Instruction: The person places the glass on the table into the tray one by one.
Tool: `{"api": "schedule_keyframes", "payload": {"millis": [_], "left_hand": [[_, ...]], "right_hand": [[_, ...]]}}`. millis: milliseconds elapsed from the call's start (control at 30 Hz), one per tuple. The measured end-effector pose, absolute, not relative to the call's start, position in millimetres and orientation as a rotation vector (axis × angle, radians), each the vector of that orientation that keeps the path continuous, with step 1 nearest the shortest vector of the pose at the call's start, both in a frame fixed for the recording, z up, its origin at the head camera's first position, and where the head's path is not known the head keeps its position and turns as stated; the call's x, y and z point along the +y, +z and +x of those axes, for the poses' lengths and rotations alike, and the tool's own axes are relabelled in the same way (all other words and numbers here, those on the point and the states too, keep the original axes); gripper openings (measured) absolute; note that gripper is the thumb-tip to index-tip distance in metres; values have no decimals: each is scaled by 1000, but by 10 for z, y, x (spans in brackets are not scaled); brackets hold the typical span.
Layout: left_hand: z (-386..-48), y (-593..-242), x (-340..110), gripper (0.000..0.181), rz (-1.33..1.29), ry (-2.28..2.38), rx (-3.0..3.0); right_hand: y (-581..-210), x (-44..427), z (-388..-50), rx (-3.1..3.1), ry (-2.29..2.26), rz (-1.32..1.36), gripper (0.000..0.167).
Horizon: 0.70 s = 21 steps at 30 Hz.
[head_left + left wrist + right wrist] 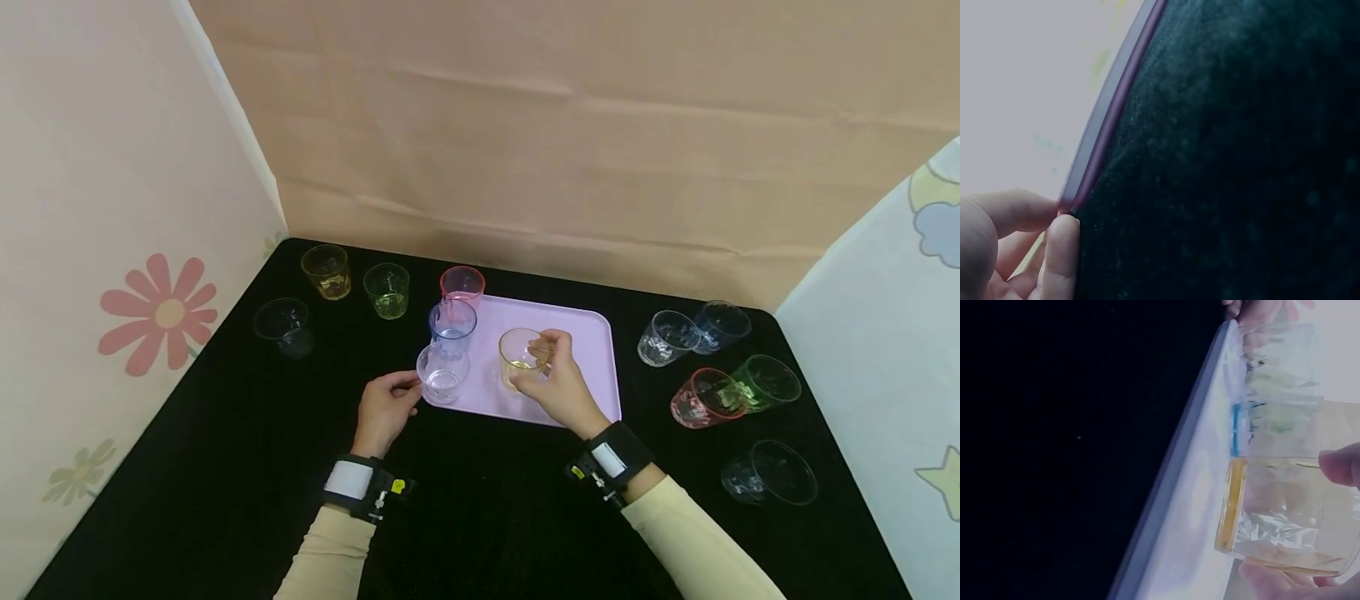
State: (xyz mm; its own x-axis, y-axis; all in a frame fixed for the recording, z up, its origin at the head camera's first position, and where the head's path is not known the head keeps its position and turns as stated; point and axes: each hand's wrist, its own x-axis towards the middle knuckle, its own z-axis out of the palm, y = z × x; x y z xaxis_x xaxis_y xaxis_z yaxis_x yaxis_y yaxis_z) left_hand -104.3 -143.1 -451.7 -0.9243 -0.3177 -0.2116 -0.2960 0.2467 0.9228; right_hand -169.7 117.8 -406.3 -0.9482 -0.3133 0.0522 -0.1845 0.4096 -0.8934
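Note:
In the head view a pale purple tray [585,342] lies on the black table. My right hand [562,387] grips a yellow-tinted glass [516,358] over the middle of the tray. From the right wrist, the glass [1279,512] appears between thumb and fingers, its thick amber base close to the tray surface; whether they touch I cannot tell. At the tray's near left corner, my left hand [384,410] pinches the rim [1091,150] between thumb and finger. Along the tray's left side stand a clear glass [442,382], a blue glass [452,333] and a red glass [462,283].
On the left of the table are another yellow glass [330,279], a green glass [387,298] and a dark clear glass [292,333]. Several more glasses stand at the right, among them a red glass [693,408] and a green glass [772,383]. Walls enclose the table.

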Motion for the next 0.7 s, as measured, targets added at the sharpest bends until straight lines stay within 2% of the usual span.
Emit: {"api": "schedule_keyframes", "payload": {"millis": [700], "left_hand": [[-1051, -4548, -1442, 21, 610, -1818, -2455]], "right_hand": [[-4184, 951, -2103, 2536, -1572, -427, 75]]}}
